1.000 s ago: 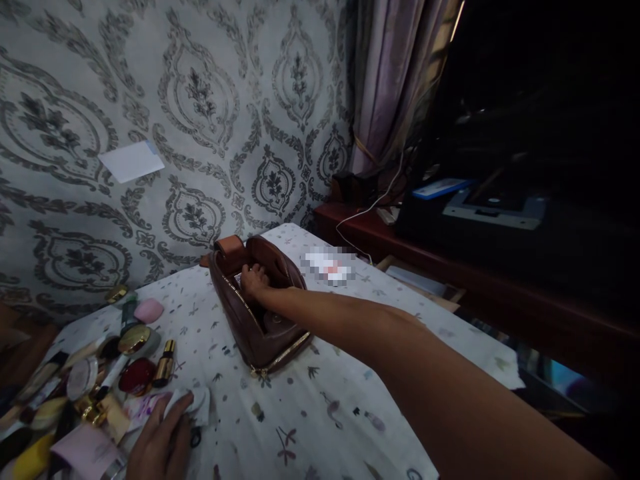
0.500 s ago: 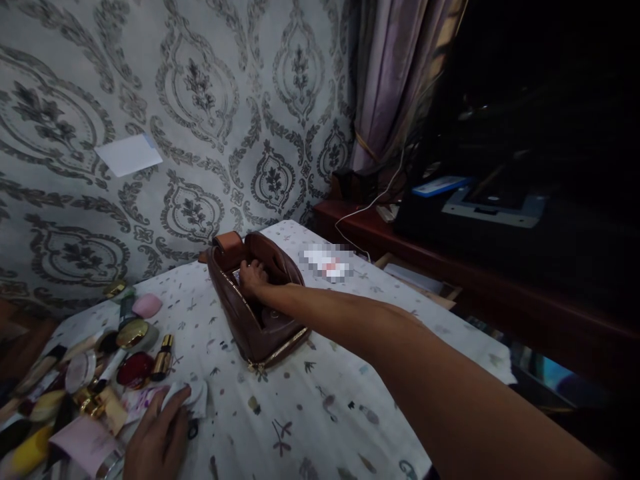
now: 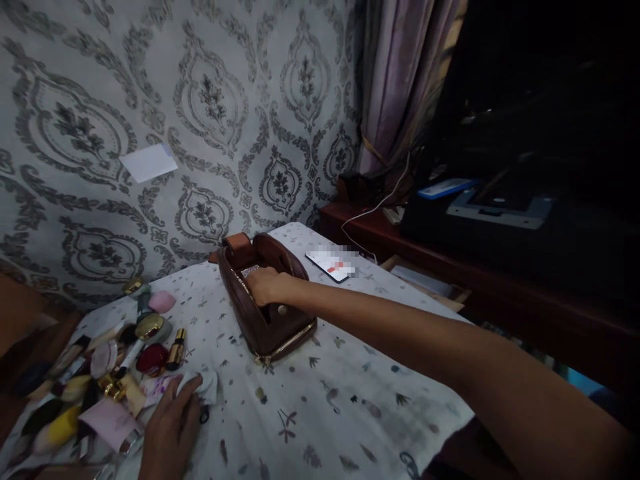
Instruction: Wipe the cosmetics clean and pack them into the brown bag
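My right hand point(image 3: 267, 287) reaches down inside an unzipped brown leather bag point(image 3: 245, 327) standing on the patterned white cloth. Its fingers are hidden in the bag, so what they hold, if anything, does not show. A small pale item point(image 3: 251, 270) is visible beside the knuckles. At lower left, my left hand point(image 3: 173, 427) lies palm down with its fingers stretched and slightly apart. They rest over a crumpled white tissue point(image 3: 207, 387), next to a purple-and-white packet point(image 3: 159, 387). A pink tube point(image 3: 111, 423) is close by on the left.
Makeup items crowd the left side, among them a pink sponge point(image 3: 161, 302), a red round compact point(image 3: 151, 360) and a gold-capped bottle point(image 3: 176, 348). A phone point(image 3: 330, 265) lies behind the bag. A dark red wooden desk point(image 3: 360, 223) with a white cable point(image 3: 373, 210) stands right.
My right hand has sunk deeper into the bag, and its fingers have gone out of sight. The view has shifted slightly left. My left hand stays on the tissue.
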`<state>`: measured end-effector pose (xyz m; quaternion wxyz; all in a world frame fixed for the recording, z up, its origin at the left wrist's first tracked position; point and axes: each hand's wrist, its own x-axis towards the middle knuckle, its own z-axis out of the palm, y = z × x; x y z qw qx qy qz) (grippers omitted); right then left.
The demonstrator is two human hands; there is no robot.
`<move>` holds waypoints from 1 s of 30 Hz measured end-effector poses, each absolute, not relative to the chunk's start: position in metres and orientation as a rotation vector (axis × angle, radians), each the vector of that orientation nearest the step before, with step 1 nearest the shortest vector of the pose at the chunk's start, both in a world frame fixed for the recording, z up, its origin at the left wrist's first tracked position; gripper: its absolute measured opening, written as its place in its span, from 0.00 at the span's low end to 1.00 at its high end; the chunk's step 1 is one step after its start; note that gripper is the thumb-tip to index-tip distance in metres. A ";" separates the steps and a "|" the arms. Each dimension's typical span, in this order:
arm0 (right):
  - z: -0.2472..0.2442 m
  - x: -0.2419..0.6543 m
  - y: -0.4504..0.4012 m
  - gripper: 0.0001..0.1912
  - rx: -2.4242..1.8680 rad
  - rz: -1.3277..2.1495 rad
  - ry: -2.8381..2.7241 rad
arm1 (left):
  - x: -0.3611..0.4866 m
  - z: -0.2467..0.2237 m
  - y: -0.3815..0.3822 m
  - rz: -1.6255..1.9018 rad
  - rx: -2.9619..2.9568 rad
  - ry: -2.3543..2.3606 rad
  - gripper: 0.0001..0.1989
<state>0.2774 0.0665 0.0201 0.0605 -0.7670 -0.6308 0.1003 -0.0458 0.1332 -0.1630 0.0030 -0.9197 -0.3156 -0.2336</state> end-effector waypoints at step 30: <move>-0.054 0.243 -0.050 0.15 -1.764 -0.383 -1.702 | -0.029 -0.145 0.116 -0.769 -2.790 -0.988 0.21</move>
